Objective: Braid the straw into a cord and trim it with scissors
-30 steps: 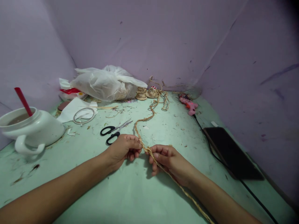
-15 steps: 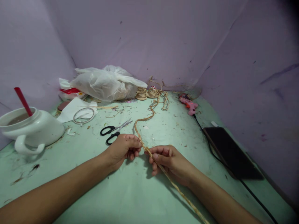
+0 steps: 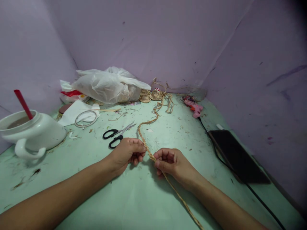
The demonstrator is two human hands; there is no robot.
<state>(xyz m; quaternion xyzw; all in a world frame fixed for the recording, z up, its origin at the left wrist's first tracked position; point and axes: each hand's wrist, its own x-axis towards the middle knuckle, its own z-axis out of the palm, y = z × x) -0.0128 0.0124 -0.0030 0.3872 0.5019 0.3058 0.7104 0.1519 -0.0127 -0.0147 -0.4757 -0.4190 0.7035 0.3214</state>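
Note:
A tan fibre braid winds from the back of the table toward me. My left hand pinches it between thumb and forefinger, the other fingers curled under. Just to the right and slightly nearer, my right hand grips the same braid with thumb and fingers. Past my right hand, a loose strand runs down to the lower edge of the view. Black-handled scissors lie partly open, right behind my left hand.
At left stands a white mug-like pot with a red straw. Behind are a plastic bag, a white paper and coiled fibre discs. A pink glue gun, its black cord and a dark phone lie at right.
My right thumb and fingers have shifted slightly on the braid. The loose strand below has swung to the left and looks thinner. My left hand has barely moved.

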